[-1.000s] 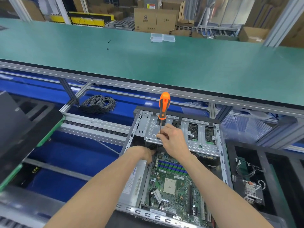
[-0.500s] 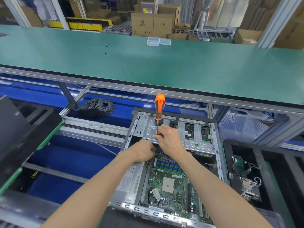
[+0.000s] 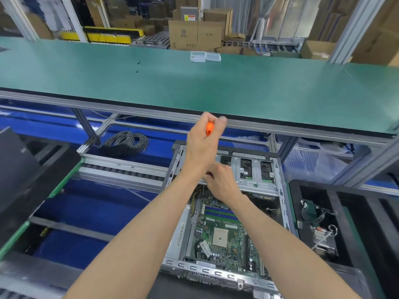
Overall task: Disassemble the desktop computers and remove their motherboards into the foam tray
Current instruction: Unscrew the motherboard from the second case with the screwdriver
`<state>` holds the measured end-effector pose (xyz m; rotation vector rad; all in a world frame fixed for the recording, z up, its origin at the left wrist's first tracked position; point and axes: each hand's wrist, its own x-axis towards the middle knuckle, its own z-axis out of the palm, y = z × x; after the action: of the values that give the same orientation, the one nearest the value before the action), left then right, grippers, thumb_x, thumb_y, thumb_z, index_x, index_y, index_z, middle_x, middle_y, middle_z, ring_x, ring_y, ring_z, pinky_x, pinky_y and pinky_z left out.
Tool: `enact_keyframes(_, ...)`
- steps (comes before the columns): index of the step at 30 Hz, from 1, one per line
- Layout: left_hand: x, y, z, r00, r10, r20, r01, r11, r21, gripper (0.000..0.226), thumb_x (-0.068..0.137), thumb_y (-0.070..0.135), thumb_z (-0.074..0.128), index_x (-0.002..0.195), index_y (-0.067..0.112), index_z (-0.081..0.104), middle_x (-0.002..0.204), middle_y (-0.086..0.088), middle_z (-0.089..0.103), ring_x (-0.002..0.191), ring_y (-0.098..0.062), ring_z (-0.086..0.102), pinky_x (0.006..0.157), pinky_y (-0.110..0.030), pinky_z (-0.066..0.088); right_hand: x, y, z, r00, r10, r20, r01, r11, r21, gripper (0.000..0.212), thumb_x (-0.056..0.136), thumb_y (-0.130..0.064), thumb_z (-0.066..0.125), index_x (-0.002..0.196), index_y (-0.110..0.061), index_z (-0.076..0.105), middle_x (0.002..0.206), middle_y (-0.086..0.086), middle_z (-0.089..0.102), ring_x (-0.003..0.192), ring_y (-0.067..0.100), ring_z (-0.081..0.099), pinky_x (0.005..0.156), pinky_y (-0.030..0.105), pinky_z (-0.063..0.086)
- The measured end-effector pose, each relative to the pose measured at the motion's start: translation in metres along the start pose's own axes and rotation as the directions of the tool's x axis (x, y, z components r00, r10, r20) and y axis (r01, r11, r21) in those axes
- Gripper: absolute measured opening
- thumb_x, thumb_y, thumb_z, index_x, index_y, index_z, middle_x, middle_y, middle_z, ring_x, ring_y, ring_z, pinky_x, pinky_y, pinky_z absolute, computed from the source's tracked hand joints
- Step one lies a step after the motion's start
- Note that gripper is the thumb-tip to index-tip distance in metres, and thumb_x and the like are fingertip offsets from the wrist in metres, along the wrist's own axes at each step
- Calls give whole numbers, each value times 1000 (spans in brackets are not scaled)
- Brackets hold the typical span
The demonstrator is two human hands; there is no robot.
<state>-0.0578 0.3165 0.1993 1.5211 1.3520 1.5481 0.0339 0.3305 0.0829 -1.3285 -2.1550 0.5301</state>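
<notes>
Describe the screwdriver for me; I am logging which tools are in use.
Only the rounded orange handle end of the screwdriver shows, seemingly plastic, poking out of the left hand, whose fingers curl round it. It is held above the drive cage of the open computer case, just before the edge of the green workbench. Its shaft and tip are hidden behind the hand.

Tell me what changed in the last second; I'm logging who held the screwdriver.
The left hand rose from inside the case and took hold of the screwdriver by its orange handle. The right hand stayed low at the drive bracket; its grip is hidden. The motherboard stayed in the case.
</notes>
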Motion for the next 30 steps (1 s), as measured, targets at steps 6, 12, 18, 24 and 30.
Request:
enact_keyframes(6,16,1,10,995,-94,22,97,961,-257,49,97,14,51,51,15,35,46,-3,32,43,-17,25,46,-23,22,0,-4,-13,999,44,23,-44,999,16,21,85,-13,69,71,1,64,74,6,60,67,24,53,66,32,40)
enact_keyframes(12,32,6,1,917,-242,316,356,855,-378,43,81,12,53,43,21,35,44,3,26,40,-9,18,45,-14,16,1,-27,-59,994,84,-74,-51,929,367,38,86,-8,67,121,-11,52,97,-1,67,85,14,66,71,22,54)
enact_keyframes(18,35,7,-11,806,-248,537,497,776,-387,38,74,14,52,42,19,32,39,5,24,38,-12,12,45,-27,5,8,-43,-64,998,36,47,-52,917,395,20,94,-12,65,109,-13,52,91,11,70,78,19,63,71,23,48)
enact_keyframes(24,22,4,-6,982,-118,146,132,987,-89,36,92,28,51,61,10,52,62,-2,55,62,-15,47,66,-30,40,9,-39,-50,991,26,-129,7,968,250,21,92,2,57,81,-15,59,71,-12,65,61,-17,56,63,5,36)
enact_keyframes(30,10,2,-3,991,-129,-31,125,987,-105,37,96,22,43,65,1,48,59,-5,50,56,-15,42,56,-31,36,11,-47,-42,965,-27,-261,54,994,96,41,84,-1,62,64,-30,41,48,-19,44,49,5,50,52,13,30)
